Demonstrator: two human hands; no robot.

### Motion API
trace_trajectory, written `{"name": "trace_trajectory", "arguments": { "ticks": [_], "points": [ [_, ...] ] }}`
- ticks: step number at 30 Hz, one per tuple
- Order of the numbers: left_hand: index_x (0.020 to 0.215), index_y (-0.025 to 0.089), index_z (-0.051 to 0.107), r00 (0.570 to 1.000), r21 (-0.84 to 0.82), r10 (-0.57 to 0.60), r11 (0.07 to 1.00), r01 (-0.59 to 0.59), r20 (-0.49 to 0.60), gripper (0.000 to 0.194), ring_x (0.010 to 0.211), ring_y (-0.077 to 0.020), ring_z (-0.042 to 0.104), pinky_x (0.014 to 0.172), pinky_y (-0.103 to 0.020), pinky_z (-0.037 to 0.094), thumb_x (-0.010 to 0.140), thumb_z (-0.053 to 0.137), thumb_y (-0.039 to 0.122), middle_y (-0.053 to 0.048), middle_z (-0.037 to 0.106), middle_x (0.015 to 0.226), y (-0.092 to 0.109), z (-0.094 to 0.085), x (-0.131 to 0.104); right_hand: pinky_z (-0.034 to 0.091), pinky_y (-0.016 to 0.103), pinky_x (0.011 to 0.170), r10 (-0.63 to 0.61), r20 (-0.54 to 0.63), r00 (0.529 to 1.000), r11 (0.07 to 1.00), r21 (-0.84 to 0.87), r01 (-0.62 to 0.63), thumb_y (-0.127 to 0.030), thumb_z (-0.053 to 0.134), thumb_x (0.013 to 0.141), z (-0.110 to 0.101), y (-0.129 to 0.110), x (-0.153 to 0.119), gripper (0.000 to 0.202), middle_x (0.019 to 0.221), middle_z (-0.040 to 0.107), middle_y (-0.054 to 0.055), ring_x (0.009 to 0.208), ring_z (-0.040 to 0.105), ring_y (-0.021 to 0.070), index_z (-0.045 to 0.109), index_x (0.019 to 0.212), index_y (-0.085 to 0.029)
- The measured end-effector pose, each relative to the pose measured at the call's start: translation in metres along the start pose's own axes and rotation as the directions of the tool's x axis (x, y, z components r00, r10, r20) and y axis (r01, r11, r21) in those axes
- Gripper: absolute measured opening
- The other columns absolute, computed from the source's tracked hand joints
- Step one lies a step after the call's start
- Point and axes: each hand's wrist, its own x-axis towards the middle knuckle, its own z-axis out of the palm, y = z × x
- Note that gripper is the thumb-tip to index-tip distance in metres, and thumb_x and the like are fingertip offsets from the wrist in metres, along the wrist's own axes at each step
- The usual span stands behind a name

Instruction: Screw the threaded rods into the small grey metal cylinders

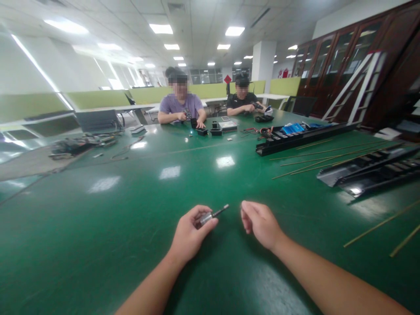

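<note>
Toward the near edge of the green table (138,192), the left hand (189,236) grips a silvery cylinder (206,218); its thin shaft (219,211) slants right and away, tip near the right hand (262,222), whose fingers pinch narrowly, contents unclear.

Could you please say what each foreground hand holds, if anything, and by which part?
Left hand: a shafted metal piece, by its thick silver body. Right hand: cannot be told.

Brightly lit from rectangular white ceiling panels (235,31) across the top; glaring mid-frame off the glossy green tabletop (108,227); hazy upper left, stretched at side edges.
</note>
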Motion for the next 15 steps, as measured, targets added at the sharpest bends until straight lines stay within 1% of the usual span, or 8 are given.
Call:
{"name": "trace_trajectory", "arguments": {
  "ticks": [2, 5, 7, 10, 12, 13, 15],
  "points": [
    [0.098, 0.017, 0.059, 1.000, -0.084, -0.025, 0.996, 0.024, -0.007, 0.033, 0.061, -0.0118, 0.051, 0.057, -0.022, 0.038, 0.084, 0.066, 0.046, 0.001, 0.061, 0.073, -0.002, 0.000, 0.001, 0.037, 0.024, 0.047, 0.007, -0.008, 1.000, 1.000, 0.022, -0.007, -0.056, 0.036, 0.099, 0.001, 0.002, 0.000, 0.054, 0.046, 0.045, -0.004, 0.041, 0.043, 0.0107, 0.047, 0.060, -0.019],
    [0.114, 0.017, 0.058, 0.995, -0.168, -0.061, 0.985, 0.047, -0.078, 0.042, 0.058, -0.0110, 0.045, 0.053, -0.021, 0.035, 0.089, 0.056, 0.051, 0.001, 0.058, 0.074, -0.004, 0.001, 0.006, 0.035, 0.025, 0.047, -0.013, -0.008, 1.000, 1.000, 0.007, 0.013, -0.059, 0.035, 0.099, 0.002, 0.004, 0.001, 0.057, 0.044, 0.041, -0.004, 0.041, 0.041, 0.0106, 0.043, 0.057, -0.020],
    [0.120, 0.016, 0.058, 0.983, -0.244, -0.110, 0.967, 0.072, -0.147, 0.050, 0.057, -0.0105, 0.044, 0.051, -0.020, 0.033, 0.086, 0.059, 0.053, 0.001, 0.056, 0.076, -0.006, 0.002, 0.010, 0.033, 0.025, 0.047, -0.039, 0.004, 0.999, 0.999, -0.020, 0.039, -0.060, 0.035, 0.098, 0.002, 0.003, 0.001, 0.057, 0.046, 0.042, -0.004, 0.042, 0.041, 0.0108, 0.044, 0.058, -0.020],
    [0.114, 0.014, 0.061, 0.957, -0.373, -0.205, 0.920, 0.117, -0.205, 0.053, 0.055, -0.0091, 0.042, 0.049, -0.019, 0.033, 0.078, 0.069, 0.052, 0.002, 0.054, 0.073, -0.005, 0.002, 0.011, 0.031, 0.025, 0.049, -0.079, 0.021, 0.997, 0.992, -0.093, 0.081, -0.058, 0.036, 0.099, 0.002, 0.002, 0.001, 0.056, 0.047, 0.044, -0.004, 0.045, 0.042, 0.0110, 0.044, 0.059, -0.020],
    [0.110, 0.013, 0.060, 0.944, -0.412, -0.241, 0.901, 0.132, -0.225, 0.052, 0.060, -0.0104, 0.050, 0.054, -0.019, 0.040, 0.076, 0.072, 0.050, 0.000, 0.058, 0.078, -0.001, -0.002, 0.006, 0.031, 0.025, 0.051, -0.100, 0.035, 0.994, 0.985, -0.139, 0.104, -0.056, 0.035, 0.099, 0.002, 0.001, 0.001, 0.056, 0.048, 0.045, -0.003, 0.046, 0.043, 0.0112, 0.045, 0.059, -0.019],
    [0.110, 0.013, 0.060, 0.939, -0.419, -0.259, 0.896, 0.146, -0.228, 0.053, 0.066, -0.0126, 0.056, 0.060, -0.021, 0.045, 0.074, 0.074, 0.049, -0.003, 0.062, 0.084, 0.001, -0.006, 0.000, 0.031, 0.025, 0.052, -0.108, 0.047, 0.993, 0.981, -0.160, 0.114, -0.055, 0.035, 0.100, 0.002, 0.000, 0.001, 0.055, 0.048, 0.045, -0.003, 0.047, 0.043, 0.0113, 0.046, 0.060, -0.019],
    [0.111, 0.014, 0.060, 0.927, -0.402, -0.300, 0.895, 0.191, -0.227, 0.057, 0.086, -0.0197, 0.064, 0.075, -0.027, 0.052, 0.070, 0.078, 0.050, -0.009, 0.067, 0.101, 0.007, -0.022, -0.015, 0.031, 0.025, 0.053, -0.117, 0.081, 0.990, 0.972, -0.193, 0.130, -0.053, 0.036, 0.100, 0.004, -0.001, 0.000, 0.054, 0.048, 0.046, -0.004, 0.048, 0.044, 0.0115, 0.047, 0.060, -0.019]
  ]
}}
